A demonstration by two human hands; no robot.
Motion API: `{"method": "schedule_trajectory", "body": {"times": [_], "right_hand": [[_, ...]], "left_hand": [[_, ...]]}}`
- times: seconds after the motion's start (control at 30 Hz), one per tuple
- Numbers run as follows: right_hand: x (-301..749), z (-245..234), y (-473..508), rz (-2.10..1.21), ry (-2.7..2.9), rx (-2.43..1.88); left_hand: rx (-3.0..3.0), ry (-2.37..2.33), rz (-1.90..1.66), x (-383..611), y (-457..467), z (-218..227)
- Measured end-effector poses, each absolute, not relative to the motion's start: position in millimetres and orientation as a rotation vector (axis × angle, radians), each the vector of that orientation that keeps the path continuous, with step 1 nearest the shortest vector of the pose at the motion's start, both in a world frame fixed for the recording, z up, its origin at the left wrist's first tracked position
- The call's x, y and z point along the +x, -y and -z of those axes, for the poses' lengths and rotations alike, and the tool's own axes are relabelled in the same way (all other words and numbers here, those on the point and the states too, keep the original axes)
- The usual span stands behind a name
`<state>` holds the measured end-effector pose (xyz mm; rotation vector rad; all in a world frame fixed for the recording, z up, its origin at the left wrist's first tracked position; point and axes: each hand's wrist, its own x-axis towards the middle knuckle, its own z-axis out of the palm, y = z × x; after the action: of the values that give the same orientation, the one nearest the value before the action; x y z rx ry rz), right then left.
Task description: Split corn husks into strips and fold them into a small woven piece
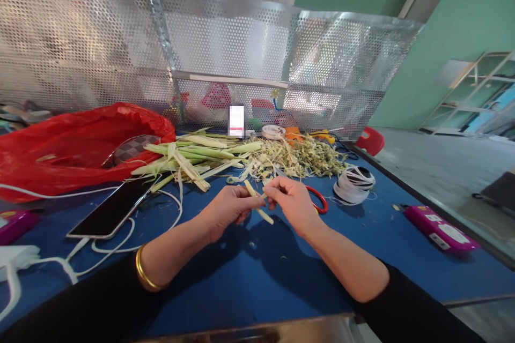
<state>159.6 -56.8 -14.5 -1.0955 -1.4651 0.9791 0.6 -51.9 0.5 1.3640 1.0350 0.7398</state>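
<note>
A narrow pale-yellow husk strip (265,217) slants between my hands, above the blue table. My left hand (227,211) is closed on it, thumb and fingers pinching its middle. Close beside it, my right hand (295,206) is pinched shut at a small pale bit near the strip; what lies between those fingertips is too small to make out. Behind my hands lies a pile of long green and cream husks (209,154). A heap of dry, shredded plant pieces (298,158) spreads to its right. Red-handled scissors (322,202) lie partly hidden behind my right hand.
A red plastic bag (52,155) lies open at the left, near a dark-screened phone (116,209) with white cables. A roll of white ribbon (354,185) and a purple packet (440,229) are at the right. Perforated metal sheeting (229,37) stands behind the table.
</note>
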Motion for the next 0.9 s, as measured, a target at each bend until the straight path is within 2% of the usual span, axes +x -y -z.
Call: {"method": "schedule_trajectory", "body": {"times": [0.2, 0.4, 0.67, 0.9], "right_hand": [[163, 18, 54, -0.936, 1.397, -1.122], [167, 12, 51, -0.810, 1.688, -1.178], [160, 7, 59, -0.955, 1.567, -1.121], [158, 9, 61, -0.732, 1.571, -1.053]], "left_hand": [[1.353, -1.013, -0.714, -5, 47, 3], [1.489, -1.037, -0.645, -4, 51, 1], [1.441, -0.973, -0.593, 2, 58, 0], [1.519, -1.050, -0.575, 4, 60, 0]]}}
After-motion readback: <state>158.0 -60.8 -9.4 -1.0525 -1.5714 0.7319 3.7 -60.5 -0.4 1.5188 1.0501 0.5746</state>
